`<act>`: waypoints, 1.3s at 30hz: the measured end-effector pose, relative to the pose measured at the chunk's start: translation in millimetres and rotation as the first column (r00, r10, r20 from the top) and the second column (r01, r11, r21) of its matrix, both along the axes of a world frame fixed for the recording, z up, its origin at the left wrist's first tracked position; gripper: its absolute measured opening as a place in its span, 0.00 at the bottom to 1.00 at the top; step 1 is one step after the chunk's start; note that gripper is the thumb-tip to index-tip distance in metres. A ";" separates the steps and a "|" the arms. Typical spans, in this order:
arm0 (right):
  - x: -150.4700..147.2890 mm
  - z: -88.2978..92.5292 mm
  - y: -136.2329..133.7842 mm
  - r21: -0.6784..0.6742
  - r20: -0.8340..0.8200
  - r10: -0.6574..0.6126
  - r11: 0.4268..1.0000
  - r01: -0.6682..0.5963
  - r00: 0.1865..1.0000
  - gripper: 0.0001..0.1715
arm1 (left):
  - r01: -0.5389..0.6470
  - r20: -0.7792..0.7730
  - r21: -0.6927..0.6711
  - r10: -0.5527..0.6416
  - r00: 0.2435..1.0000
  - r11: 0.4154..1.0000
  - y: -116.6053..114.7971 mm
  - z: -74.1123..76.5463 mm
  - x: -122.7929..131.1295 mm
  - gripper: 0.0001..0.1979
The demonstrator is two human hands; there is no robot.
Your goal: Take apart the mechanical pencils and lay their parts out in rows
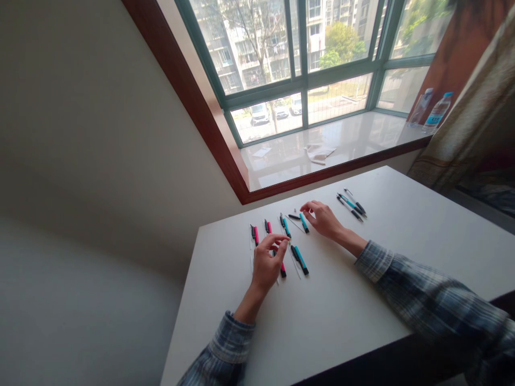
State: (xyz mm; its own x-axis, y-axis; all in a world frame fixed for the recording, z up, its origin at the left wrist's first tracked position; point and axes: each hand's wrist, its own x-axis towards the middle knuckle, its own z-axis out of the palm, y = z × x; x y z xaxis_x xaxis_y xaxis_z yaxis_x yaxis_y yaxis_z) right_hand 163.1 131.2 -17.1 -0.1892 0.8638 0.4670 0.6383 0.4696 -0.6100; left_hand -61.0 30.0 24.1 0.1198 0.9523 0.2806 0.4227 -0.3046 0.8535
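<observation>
My left hand [266, 264] is over the left rows of pen parts, thumb and forefinger pinched together. Something tiny and pale may be at its fingertips, too small to make out. Under and around it lie a pink pen barrel [256, 236], another pink barrel [283, 269] partly covered by the hand, and thin refills. My right hand [324, 221] is beside a teal pen barrel [303, 222], fingers bent and slightly apart, with nothing visible in them. A black pen part [294, 217] and a small clear piece [295, 210] lie near its fingertips.
More teal barrels with black parts, such as a teal barrel [301, 260], lie in line on the white table [346, 311]. Several whole pens [351, 205] lie at the back right. Beyond the table, the window sill [281, 163] holds a cloth [319, 153] and two bottles [438, 111].
</observation>
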 end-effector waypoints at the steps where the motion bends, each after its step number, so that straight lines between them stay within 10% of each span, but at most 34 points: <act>1: -0.3 -0.2 -1.1 -0.009 0.008 0.010 1.000 -0.010 1.000 0.08 | 0.001 -0.002 0.002 -0.001 1.000 1.000 -0.1 0.0 0.3 0.09; 12: -10.0 3.2 -6.9 -0.048 0.078 0.042 0.998 -0.039 0.996 0.07 | -0.034 -0.229 0.199 0.081 0.970 0.979 11.6 19.5 -6.4 0.08; 19: -13.9 4.9 -10.7 -0.067 0.132 0.063 0.996 -0.055 0.989 0.06 | 0.141 -0.731 0.312 0.142 0.667 0.940 47.5 37.0 3.7 0.09; 30: -12.4 0.9 -8.4 -0.044 0.169 0.051 0.998 -0.044 0.984 0.05 | 0.255 -0.909 0.220 0.102 0.405 0.942 99.4 17.0 20.3 0.09; 39: -3.9 0.4 -4.5 -0.087 0.209 -0.078 0.991 0.098 0.975 0.09 | 0.234 -0.922 0.190 0.091 0.377 0.954 106.1 9.8 23.2 0.10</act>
State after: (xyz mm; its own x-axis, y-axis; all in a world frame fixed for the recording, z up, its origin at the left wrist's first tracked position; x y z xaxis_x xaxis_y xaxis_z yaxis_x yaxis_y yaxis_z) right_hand 159.2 126.6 -16.7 -0.1930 0.9205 0.3398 0.7907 0.3510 -0.5016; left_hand -37.8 136.1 33.9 0.5194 0.8384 0.1650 0.8530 -0.4972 -0.1587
